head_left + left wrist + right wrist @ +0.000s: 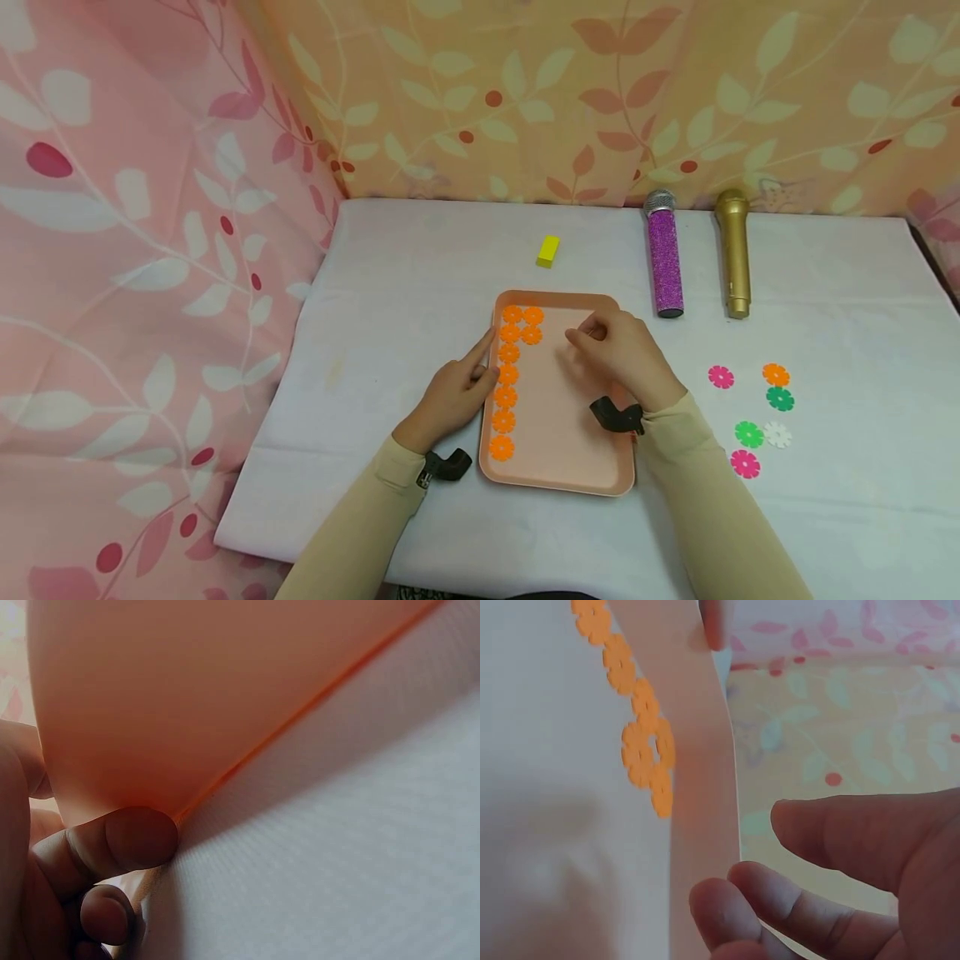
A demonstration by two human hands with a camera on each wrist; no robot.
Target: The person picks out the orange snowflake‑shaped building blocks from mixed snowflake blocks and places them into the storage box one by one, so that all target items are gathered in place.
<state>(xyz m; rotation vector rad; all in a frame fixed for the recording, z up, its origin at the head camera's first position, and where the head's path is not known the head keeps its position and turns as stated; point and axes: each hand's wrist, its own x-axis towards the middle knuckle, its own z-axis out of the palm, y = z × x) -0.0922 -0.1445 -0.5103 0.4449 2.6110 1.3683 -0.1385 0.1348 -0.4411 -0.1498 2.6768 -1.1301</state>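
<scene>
A peach tray (570, 467) lies in front of me, with orange flower-shaped discs (507, 374) in a column along its left side and a short second column beside the top ones. My left hand (452, 396) rests at the tray's left rim, its index finger pointing along the edge. In the left wrist view its fingers touch the tray's outer wall (187, 712). Above the tray's upper right part hovers my right hand (622, 354), fingers bent loosely. The right wrist view shows a gap between thumb (817, 825) and fingers, with nothing held there.
Loose flower discs lie right of the tray: pink (721, 377), orange (776, 374), dark green (780, 399), light green (748, 434), white (777, 434). Behind it are a yellow block (548, 251), a purple glittery microphone (664, 258) and a gold one (734, 258).
</scene>
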